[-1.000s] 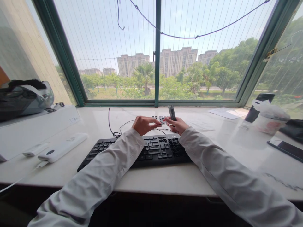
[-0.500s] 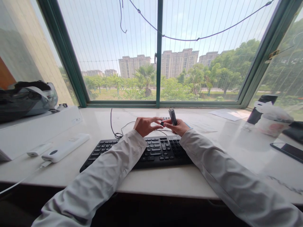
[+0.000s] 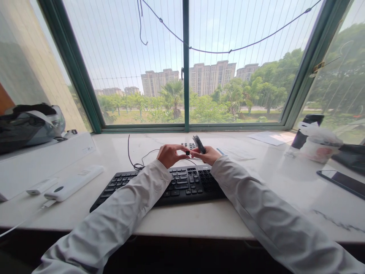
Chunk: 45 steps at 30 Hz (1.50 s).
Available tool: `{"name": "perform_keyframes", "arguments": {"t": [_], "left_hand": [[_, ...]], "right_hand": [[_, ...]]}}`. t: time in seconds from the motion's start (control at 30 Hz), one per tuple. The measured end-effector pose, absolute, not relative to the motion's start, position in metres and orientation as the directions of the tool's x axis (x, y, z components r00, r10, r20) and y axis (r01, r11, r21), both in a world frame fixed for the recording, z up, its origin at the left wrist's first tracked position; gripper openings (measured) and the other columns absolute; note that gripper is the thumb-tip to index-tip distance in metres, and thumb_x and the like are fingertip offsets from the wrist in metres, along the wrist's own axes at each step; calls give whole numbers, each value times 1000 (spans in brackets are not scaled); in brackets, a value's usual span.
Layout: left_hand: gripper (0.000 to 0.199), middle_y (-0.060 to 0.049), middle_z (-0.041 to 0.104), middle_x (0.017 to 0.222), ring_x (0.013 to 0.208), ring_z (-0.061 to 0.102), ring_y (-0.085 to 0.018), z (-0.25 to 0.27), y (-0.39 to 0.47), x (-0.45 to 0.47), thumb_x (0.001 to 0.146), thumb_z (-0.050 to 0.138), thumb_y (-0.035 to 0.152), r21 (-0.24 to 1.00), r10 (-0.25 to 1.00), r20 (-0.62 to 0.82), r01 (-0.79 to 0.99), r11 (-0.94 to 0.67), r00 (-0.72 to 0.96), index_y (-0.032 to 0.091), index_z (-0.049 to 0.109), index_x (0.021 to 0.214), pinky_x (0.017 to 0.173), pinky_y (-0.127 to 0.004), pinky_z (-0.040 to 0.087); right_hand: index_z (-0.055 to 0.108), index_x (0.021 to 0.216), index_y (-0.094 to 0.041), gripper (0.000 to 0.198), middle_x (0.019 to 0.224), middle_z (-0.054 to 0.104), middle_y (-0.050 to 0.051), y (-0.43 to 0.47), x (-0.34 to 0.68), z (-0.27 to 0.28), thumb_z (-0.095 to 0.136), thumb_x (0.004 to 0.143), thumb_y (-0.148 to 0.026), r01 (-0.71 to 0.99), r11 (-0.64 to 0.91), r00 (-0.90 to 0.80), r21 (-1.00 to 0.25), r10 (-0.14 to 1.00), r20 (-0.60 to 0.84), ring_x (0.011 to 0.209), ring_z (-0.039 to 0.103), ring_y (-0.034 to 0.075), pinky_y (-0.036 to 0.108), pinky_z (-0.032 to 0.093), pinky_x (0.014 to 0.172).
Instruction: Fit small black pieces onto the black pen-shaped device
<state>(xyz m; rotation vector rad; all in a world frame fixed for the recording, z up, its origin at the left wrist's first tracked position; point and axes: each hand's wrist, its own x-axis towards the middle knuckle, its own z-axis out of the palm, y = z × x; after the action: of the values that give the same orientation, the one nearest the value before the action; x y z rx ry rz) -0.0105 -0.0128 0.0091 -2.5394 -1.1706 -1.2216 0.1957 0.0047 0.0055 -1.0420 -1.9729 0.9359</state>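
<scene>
Nearby, phone (image 3: 343,183); sleeves (image 3: 245,194) overlap keyboard (image 3: 181,182); left hand (image 3: 167,155) pinching black piece (image 3: 187,153), right hand (image 3: 210,155) gripping dark object (image 3: 199,144).

Your white desk (image 3: 199,223) carried a black keyboard (image 3: 181,182) directly before you; loose dark keycaps (image 3: 192,146) lay beyond it; to your left rested a white power bank (image 3: 74,183) and white box (image 3: 42,164); to your right, a phone (image 3: 343,183) and paper (image 3: 270,138).

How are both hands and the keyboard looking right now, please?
Left hand pinching small black piece. Right hand gripping dark slender object. Keyboard partly hidden by sleeves.
</scene>
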Motion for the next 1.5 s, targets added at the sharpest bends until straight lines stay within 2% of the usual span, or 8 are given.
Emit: {"name": "perform_keyframes", "arguments": {"t": [0.23, 0.4, 0.57, 0.7, 0.83, 0.93, 1.13, 1.5], "left_hand": [[29, 2, 72, 83, 52, 53, -8, 7, -17, -5, 76, 66, 50, 179, 574, 712, 687, -704, 404, 26, 73, 90, 59, -20, 42], [30, 0, 72, 87, 49, 52, -7, 8, -14, -6, 80, 63, 47, 149, 572, 688, 684, -714, 447, 23, 71, 96, 61, -21, 44], [30, -1, 72, 93, 52, 57, -9, 13, -7, -19, 82, 60, 46, 227, 665, 673, 766, -602, 323, 22, 68, 98, 64, -23, 47], [27, 0, 72, 90, 66, 64, -14, 18, 16, -31, 79, 62, 45, 209, 774, 545, 842, -498, 323, 23, 69, 94, 71, -24, 48], [23, 2, 72, 94, 85, 65, -16, 23, 62, -34, 77, 63, 43, 51, 883, 331, 929, -368, 332, 27, 71, 92, 78, -23, 45], [22, 1, 73, 88, 83, 65, -16, 22, 102, -30, 72, 68, 38, 30, 922, 260, 952, -303, 285, 25, 73, 89, 77, -21, 45], [25, -3, 72, 95, 87, 64, -18, 9, 158, -18, 67, 73, 35, 8, 965, 194, 983, -182, 176, 24, 74, 90, 74, -22, 46], [31, -3, 71, 102, 93, 62, -19, -13, 191, -8, 67, 73, 41, -22, 973, 157, 986, -165, 166, 27, 73, 95, 80, -24, 45]], "right_hand": [[74, 87, -14, 51, 58, 56, -1, 9, 195, 2, 67, 63, -59, 346, 432, -403, -833, 870, 284, 57, 45, 10, 26, 34, 58], [74, 84, -17, 44, 72, 66, 5, 17, 202, 4, 56, 78, -56, 452, 438, -356, -777, 887, 292, 69, 56, 15, 27, 40, 66], [73, 93, -25, 31, 89, 69, 10, 29, 228, 1, 53, 81, -46, 858, 251, -59, -448, 914, 401, 82, 62, 22, 32, 42, 71], [70, 97, -21, 30, 96, 68, 15, 34, 240, -6, 52, 81, -39, 961, 122, -28, -249, 936, 352, 85, 63, 26, 35, 44, 70], [69, 95, -18, 29, 97, 67, 16, 37, 240, -11, 51, 81, -37, 971, 104, -26, -216, 942, 335, 85, 63, 27, 37, 45, 70], [69, 94, -18, 29, 96, 67, 17, 39, 240, -12, 50, 81, -37, 969, 116, -36, -217, 939, 342, 84, 63, 28, 38, 44, 69], [68, 94, -18, 28, 94, 67, 17, 38, 240, -11, 51, 80, -36, 976, 118, -51, -183, 941, 333, 85, 63, 28, 37, 44, 69], [68, 93, -18, 29, 93, 67, 16, 36, 236, -11, 50, 80, -36, 987, 111, -69, -114, 944, 324, 84, 64, 27, 36, 44, 70]]}}
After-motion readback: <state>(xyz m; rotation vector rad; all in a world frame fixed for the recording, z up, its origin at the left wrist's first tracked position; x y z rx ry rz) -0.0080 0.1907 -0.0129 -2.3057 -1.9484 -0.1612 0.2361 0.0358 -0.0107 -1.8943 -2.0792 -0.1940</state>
